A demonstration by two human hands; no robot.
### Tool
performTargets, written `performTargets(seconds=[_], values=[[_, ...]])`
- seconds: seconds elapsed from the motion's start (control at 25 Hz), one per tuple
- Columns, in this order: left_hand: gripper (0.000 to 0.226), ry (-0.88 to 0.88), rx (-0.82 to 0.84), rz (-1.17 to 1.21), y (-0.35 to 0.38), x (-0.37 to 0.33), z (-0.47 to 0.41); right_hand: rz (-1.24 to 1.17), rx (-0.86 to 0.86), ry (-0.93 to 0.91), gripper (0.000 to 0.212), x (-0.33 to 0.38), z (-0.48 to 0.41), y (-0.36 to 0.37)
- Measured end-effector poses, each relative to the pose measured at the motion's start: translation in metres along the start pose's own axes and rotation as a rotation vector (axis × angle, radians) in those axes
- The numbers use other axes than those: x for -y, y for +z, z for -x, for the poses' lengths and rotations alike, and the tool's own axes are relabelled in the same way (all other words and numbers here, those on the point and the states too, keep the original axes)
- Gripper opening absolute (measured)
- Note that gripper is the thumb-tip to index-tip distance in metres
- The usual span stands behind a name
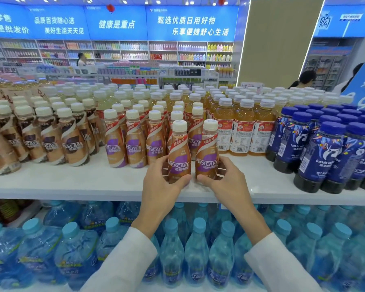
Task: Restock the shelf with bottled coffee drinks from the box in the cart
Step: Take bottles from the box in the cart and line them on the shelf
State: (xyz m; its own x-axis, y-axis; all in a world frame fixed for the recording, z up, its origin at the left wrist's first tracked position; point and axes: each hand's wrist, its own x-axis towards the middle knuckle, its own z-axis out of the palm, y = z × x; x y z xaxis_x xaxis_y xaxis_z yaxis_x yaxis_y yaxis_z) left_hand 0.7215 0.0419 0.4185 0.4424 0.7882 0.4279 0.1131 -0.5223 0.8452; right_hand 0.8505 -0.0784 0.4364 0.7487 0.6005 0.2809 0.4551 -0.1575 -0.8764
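While upright on shelf [72, 182], left bottle [178, 148] in left hand's [158, 186] curled fingers, right bottle [207, 148] in right hand's [226, 182].

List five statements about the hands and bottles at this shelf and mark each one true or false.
1. The left hand grips the left Nescafe bottle; the right hand grips the right Nescafe bottle. True.
2. Both held bottles are tipped far over. False: both are upright.
3. Their caps are blue. False: they are cream-white.
4. The dark blue bottles stand to the right of the hands. True.
5. Below the white shelf are water bottles. True.
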Motion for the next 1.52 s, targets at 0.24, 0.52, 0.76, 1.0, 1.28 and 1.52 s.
performTargets(seconds=[0.24,0.52,0.76,1.0,1.28,1.52], values=[[0.074,-0.052,-0.055,0.011,-0.042,0.022,-0.005,0.024,0.032,-0.022,0.068,0.011,-0.035,0.023],[0.072,-0.061,-0.100,0.026,-0.077,0.038,-0.008,0.036,-0.014,-0.017,0.063,0.005,-0.044,0.034],[0.074,-0.080,-0.129,0.007,-0.104,0.049,-0.015,0.061,-0.022,-0.013,0.065,0.007,-0.042,0.038],[0.068,-0.124,-0.192,0.031,-0.127,0.057,-0.026,0.095,-0.043,-0.024,0.063,0.010,-0.039,0.037],[0.069,-0.122,-0.195,-0.041,-0.131,0.066,-0.040,0.102,-0.036,-0.037,0.065,0.015,-0.033,0.039],[0.068,-0.112,-0.214,-0.077,-0.128,0.072,-0.040,0.126,-0.032,-0.028,0.066,0.018,-0.032,0.039]])
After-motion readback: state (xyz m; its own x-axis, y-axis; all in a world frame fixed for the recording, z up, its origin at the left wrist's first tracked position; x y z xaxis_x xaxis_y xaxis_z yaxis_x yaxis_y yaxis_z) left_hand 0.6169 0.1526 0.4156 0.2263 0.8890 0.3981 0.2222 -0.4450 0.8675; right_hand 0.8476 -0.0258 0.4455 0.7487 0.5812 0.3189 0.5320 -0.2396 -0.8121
